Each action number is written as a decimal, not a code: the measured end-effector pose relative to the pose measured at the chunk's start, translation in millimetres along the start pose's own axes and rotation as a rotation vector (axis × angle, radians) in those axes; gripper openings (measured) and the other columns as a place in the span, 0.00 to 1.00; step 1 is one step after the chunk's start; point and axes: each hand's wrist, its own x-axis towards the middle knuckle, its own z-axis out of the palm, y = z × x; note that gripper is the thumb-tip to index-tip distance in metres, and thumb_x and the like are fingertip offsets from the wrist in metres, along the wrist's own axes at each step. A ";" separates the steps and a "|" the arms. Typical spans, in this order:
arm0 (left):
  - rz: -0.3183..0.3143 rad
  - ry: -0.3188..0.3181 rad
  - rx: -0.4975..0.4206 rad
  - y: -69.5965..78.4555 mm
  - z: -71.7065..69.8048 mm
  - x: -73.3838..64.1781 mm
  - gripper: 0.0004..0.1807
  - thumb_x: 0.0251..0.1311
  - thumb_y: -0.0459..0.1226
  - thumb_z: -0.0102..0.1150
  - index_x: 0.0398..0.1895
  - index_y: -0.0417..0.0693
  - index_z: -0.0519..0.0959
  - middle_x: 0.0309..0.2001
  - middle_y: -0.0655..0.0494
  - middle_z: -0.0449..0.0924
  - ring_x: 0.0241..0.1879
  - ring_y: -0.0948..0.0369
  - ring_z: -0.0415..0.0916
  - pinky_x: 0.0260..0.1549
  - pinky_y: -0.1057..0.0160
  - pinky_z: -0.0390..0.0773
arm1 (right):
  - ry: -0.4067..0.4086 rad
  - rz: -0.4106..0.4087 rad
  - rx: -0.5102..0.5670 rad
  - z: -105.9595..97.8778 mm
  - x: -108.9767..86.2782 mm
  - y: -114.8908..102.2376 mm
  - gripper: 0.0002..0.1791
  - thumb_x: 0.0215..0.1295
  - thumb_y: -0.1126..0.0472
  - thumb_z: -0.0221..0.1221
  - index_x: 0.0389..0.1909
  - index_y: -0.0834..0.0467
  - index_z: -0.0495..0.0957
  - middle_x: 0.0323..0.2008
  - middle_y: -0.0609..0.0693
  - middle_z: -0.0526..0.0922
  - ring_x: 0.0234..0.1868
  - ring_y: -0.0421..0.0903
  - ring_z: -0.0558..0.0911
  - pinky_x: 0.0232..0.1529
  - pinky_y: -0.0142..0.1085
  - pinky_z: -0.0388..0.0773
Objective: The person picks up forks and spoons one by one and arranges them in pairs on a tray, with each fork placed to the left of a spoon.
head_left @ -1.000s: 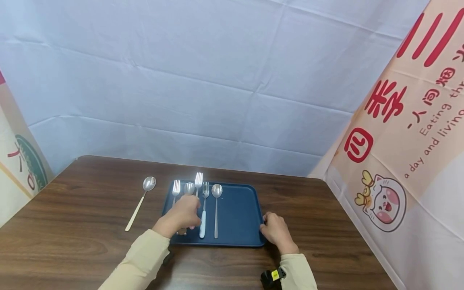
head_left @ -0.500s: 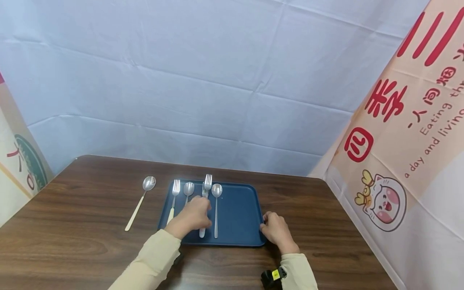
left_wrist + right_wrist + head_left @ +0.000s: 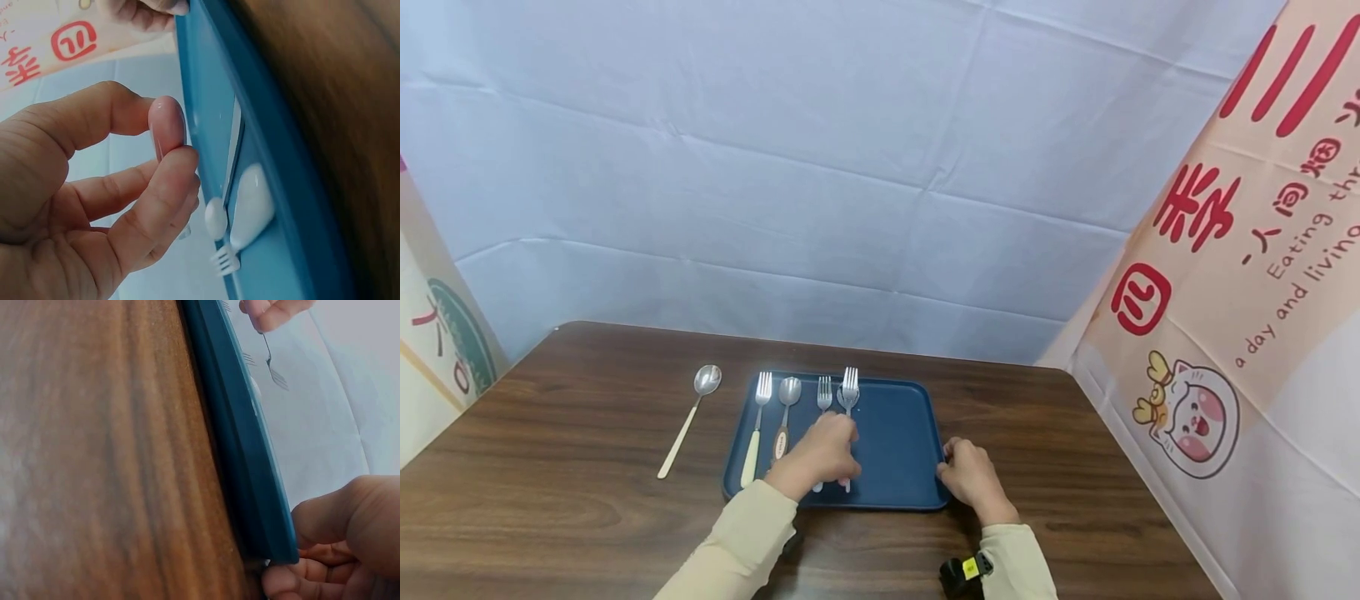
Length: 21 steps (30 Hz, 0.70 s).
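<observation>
My left hand [image 3: 822, 448] pinches a fork [image 3: 850, 385] by its handle, tines pointing away from me. Seen from the right wrist, this fork [image 3: 276, 370] is raised above the tray's rim. In the head view it overlaps a silver spoon [image 3: 841, 402] lying on the blue tray [image 3: 895, 454]. Left of that spoon lies a white-handled fork [image 3: 824, 393], partly covered by my hand. A brown-handled spoon [image 3: 780, 442] and a pale-yellow-handled fork [image 3: 751, 458] follow farther left on the tray. My right hand [image 3: 973, 479] grips the tray's right edge near its front corner.
On the wooden table [image 3: 580, 433], left of the tray, lies a spoon [image 3: 685, 433] with a cream handle. Behind the table hangs a pale cloth [image 3: 775, 183]. A printed banner [image 3: 1247, 292] runs along the right side.
My left hand has carried the fork rightward, past the white-handled fork to over the silver spoon. The brown-handled spoon has come into fuller view. My right hand stays at the tray's edge.
</observation>
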 end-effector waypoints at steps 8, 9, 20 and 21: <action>0.039 -0.013 -0.022 5.1 13.0 5.4 0.14 0.36 0.30 0.65 0.32 0.34 0.80 0.07 0.63 0.68 0.35 0.57 0.72 0.42 0.58 0.73 | 0.001 -0.006 -0.003 1.4 0.8 0.9 0.11 0.59 0.68 0.57 0.42 0.70 0.74 0.19 0.50 0.71 0.20 0.44 0.71 0.25 0.37 0.69; 0.038 -0.016 -0.029 5.8 14.3 5.9 0.13 0.36 0.30 0.64 0.31 0.34 0.80 0.07 0.63 0.68 0.34 0.58 0.72 0.41 0.58 0.73 | 0.004 -0.009 -0.002 1.6 1.0 1.1 0.11 0.59 0.68 0.57 0.42 0.70 0.74 0.19 0.50 0.71 0.20 0.44 0.71 0.25 0.37 0.69; -0.002 -0.049 -0.083 15.4 22.0 10.6 0.05 0.37 0.28 0.64 0.16 0.38 0.76 0.13 0.56 0.67 0.12 0.61 0.66 0.17 0.66 0.67 | 0.012 -0.023 0.002 1.7 -0.5 0.8 0.09 0.59 0.69 0.56 0.40 0.69 0.73 0.18 0.50 0.70 0.19 0.43 0.70 0.24 0.37 0.68; -0.001 -0.052 -0.086 16.2 23.0 11.2 0.07 0.37 0.27 0.64 0.13 0.39 0.74 0.11 0.56 0.66 0.11 0.61 0.64 0.14 0.66 0.62 | 0.012 -0.023 0.002 1.8 -0.7 0.8 0.09 0.59 0.69 0.56 0.39 0.68 0.73 0.18 0.50 0.70 0.19 0.43 0.70 0.24 0.36 0.68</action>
